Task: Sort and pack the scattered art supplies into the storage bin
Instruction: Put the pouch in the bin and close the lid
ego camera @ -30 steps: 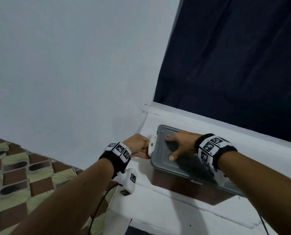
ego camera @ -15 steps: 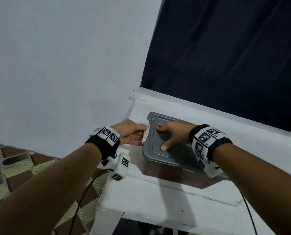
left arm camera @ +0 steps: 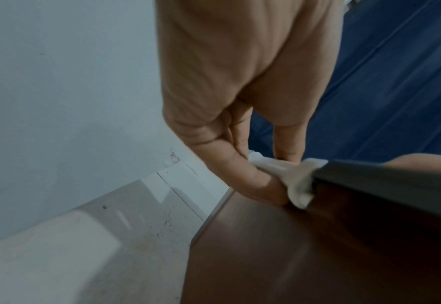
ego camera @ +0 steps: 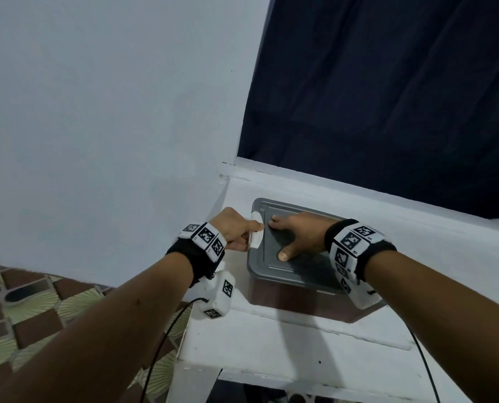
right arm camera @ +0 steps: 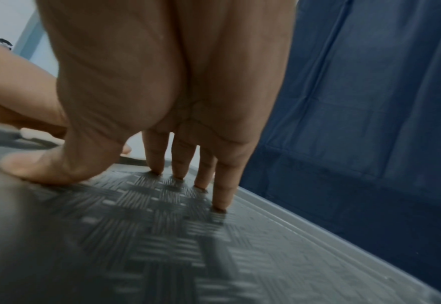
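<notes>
Left hand: my left hand [ego camera: 236, 231] sits at centre frame in the head view, thumb on top and fingers curled under the white latch [ego camera: 256, 235] at the bin's short end, pinching it; the left wrist view shows the same pinch on the latch [left arm camera: 289, 181].
Right hand: my right hand [ego camera: 299, 235] lies just right of it, fingers straight and spread, pressing flat on the grey lid [ego camera: 289, 269]; in the right wrist view the fingertips [right arm camera: 220, 202] bear on the lid's woven texture [right arm camera: 162, 216].
Storage bin: the storage bin [ego camera: 271, 298] stands lower centre of the frame on the white ledge [ego camera: 271, 344], below the dark curtain [ego camera: 387, 97]; its lid is on, its brown side shows under the lid rim.
Art supplies: none in view; I cannot tell whether they are inside.
Step in hand: I judge I am working the end latch, closing or releasing it, I cannot tell which.
Doing it well: keep the right palm's weight near the latch end so the lid edge stays seated; roll the latch with thumb and fingers together rather than yanking; hold the bin from sliding toward the ledge's left edge.
Risk: a lid corner riding up, or the latch slipping from the pinch.
Around: white wall [ego camera: 111, 112] upper left, patterned floor [ego camera: 24, 315] lower left.
</notes>
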